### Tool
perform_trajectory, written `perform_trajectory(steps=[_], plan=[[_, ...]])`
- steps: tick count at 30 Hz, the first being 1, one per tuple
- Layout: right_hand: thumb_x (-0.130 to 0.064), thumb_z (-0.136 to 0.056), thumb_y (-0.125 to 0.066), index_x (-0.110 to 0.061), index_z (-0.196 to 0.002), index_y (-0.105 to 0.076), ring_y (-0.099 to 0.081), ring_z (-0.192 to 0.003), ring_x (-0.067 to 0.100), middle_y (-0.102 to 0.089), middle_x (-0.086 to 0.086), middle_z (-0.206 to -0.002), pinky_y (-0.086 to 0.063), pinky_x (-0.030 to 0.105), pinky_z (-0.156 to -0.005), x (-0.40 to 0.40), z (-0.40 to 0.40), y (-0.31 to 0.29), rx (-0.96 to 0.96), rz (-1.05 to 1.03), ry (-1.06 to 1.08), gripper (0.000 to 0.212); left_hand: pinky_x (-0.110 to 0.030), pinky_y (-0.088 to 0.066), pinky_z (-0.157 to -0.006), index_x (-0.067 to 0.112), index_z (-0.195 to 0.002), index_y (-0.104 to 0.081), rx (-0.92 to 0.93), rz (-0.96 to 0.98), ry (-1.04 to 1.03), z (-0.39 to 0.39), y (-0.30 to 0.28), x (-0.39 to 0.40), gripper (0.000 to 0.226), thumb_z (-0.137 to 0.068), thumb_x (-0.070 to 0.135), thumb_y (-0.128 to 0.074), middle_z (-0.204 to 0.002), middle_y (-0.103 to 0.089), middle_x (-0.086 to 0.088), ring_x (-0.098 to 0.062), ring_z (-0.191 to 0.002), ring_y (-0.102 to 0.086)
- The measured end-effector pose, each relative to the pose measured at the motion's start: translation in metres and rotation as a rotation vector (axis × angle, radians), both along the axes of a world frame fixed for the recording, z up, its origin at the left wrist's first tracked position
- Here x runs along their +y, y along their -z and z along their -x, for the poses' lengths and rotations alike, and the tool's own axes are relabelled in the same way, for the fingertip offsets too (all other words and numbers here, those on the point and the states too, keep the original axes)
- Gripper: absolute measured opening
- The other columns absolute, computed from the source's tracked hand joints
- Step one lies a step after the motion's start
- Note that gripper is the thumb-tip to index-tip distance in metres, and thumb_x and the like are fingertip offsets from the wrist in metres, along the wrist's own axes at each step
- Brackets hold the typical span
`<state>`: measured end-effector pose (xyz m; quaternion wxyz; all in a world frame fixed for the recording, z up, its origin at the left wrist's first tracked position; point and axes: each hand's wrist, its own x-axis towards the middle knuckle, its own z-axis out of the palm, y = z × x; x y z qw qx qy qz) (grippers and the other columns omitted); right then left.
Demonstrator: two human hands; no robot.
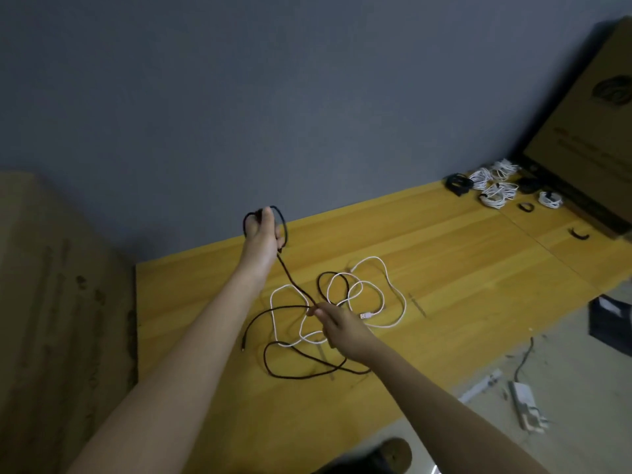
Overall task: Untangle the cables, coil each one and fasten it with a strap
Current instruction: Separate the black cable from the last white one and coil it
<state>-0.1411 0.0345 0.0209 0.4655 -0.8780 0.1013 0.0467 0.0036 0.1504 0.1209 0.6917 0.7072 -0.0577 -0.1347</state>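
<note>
Left hand (261, 230), raised at centre frame, grips a small coil of thin black cable (290, 280), fingers curled round the loops. From it the cable runs taut down to the right hand (337, 325), whose thumb and fingertips pinch the strand just above the yellow wooden tabletop (461, 254). Below and around that pinch, the rest of the black cable lies in loose loops crossing over and under a long white USB cable (393, 295). Risk, as judged: drawing more black cable upward may drag the white loops along or tighten a crossing into a knot; a slack grip may let the coil spring open. Finished white bundles (497, 186) and black straps (579, 234) sit at upper right.
</note>
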Motion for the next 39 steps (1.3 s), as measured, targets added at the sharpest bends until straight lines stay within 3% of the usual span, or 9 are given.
perform_trajectory(steps=[3, 7, 12, 15, 22, 27, 32, 36, 39], plan=[[-0.024, -0.102, -0.04, -0.012, -0.116, -0.059, -0.054, -0.074, 0.007, -0.067, -0.004, -0.091, -0.031, 0.022, -0.058, 0.007, 0.006, -0.016, -0.273, 0.269, -0.132, 0.027, -0.034, -0.042, -0.08, 0.004, -0.123, -0.035, -0.144, -0.447, 0.203, 0.005, 0.023, 0.007, 0.06, -0.099, 0.056, -0.02, -0.104, -0.053, -0.012, -0.037, -0.102, -0.054], [-0.008, -0.094, -0.051, -0.008, -0.109, -0.065, -0.056, -0.082, 0.017, -0.068, 0.005, -0.092, -0.04, 0.027, -0.07, -0.008, -0.013, -0.054, -0.539, 0.403, -0.118, 0.021, -0.039, -0.04, -0.076, 0.02, -0.097, -0.037, -0.186, -0.601, 0.6, 0.031, 0.048, 0.019, 0.068, -0.078, 0.079, -0.01, -0.091, -0.056, -0.002, -0.021, -0.084, -0.054], [-0.014, -0.081, -0.075, -0.012, -0.089, -0.064, -0.045, -0.058, 0.016, -0.048, 0.004, -0.061, -0.036, 0.029, -0.058, -0.044, -0.024, -0.06, -0.239, -0.132, 0.127, 0.013, -0.021, -0.032, -0.054, 0.013, -0.083, -0.048, 0.069, -0.266, 0.757, 0.043, 0.044, 0.029, 0.055, -0.084, 0.065, -0.03, -0.047, -0.038, 0.01, -0.007, -0.044, -0.032], [-0.012, -0.084, -0.071, -0.012, -0.076, -0.062, -0.053, -0.064, 0.019, -0.054, 0.004, -0.065, -0.044, 0.033, -0.065, -0.04, -0.018, -0.041, -0.186, -0.364, 0.235, 0.012, -0.025, -0.041, -0.064, 0.013, -0.073, -0.049, 0.193, -0.064, 0.725, 0.038, 0.029, 0.035, 0.045, -0.086, 0.055, -0.038, -0.041, -0.029, 0.011, -0.008, -0.037, -0.026], [-0.018, -0.101, -0.045, -0.004, -0.097, -0.062, -0.056, -0.07, 0.01, -0.062, 0.001, -0.071, -0.048, 0.032, -0.078, 0.002, 0.005, 0.004, 0.029, -0.328, 0.147, 0.022, -0.021, -0.039, -0.061, 0.018, -0.08, -0.047, 0.322, 0.52, 0.19, 0.022, 0.003, 0.016, 0.039, -0.094, 0.053, -0.037, -0.05, -0.045, 0.01, -0.006, -0.044, -0.042], [-0.026, -0.103, -0.04, -0.013, -0.115, -0.053, -0.045, -0.054, 0.002, -0.05, -0.008, -0.065, -0.034, 0.022, -0.053, 0.021, 0.011, 0.0, 0.034, 0.036, -0.109, 0.022, -0.019, -0.044, -0.068, -0.003, -0.105, -0.04, -0.258, -0.104, 0.205, 0.02, 0.026, -0.002, 0.036, -0.099, 0.032, -0.047, -0.077, -0.057, 0.003, -0.001, -0.059, -0.058], [-0.022, -0.095, -0.053, -0.017, -0.108, -0.064, -0.054, -0.073, 0.012, -0.067, -0.001, -0.088, -0.03, 0.026, -0.06, 0.013, 0.011, -0.01, -0.21, 0.297, -0.186, 0.018, -0.043, -0.048, -0.076, 0.011, -0.117, -0.027, -0.334, -0.705, 0.593, 0.02, 0.064, 0.007, 0.044, -0.097, 0.047, -0.044, -0.095, -0.061, -0.011, -0.027, -0.085, -0.059], [-0.019, -0.087, -0.068, -0.018, -0.094, -0.068, -0.048, -0.06, 0.01, -0.056, -0.004, -0.069, -0.038, 0.028, -0.058, -0.014, 0.005, -0.015, -0.262, 0.07, 0.109, 0.007, -0.026, -0.043, -0.057, 0.012, -0.101, -0.037, -0.072, -0.676, 0.8, 0.024, 0.072, 0.02, 0.041, -0.097, 0.053, -0.037, -0.068, -0.059, 0.001, -0.015, -0.057, -0.054], [-0.027, -0.081, -0.076, -0.019, -0.092, -0.069, -0.052, -0.08, 0.015, -0.06, -0.003, -0.081, -0.034, 0.023, -0.067, -0.036, 0.0, -0.012, -0.256, 0.302, 0.122, 0.015, -0.017, -0.032, -0.043, 0.016, -0.088, -0.045, 0.023, -0.556, 0.895, 0.033, 0.07, 0.023, 0.041, -0.088, 0.057, -0.05, -0.049, -0.043, 0.014, -0.005, -0.044, -0.037]])
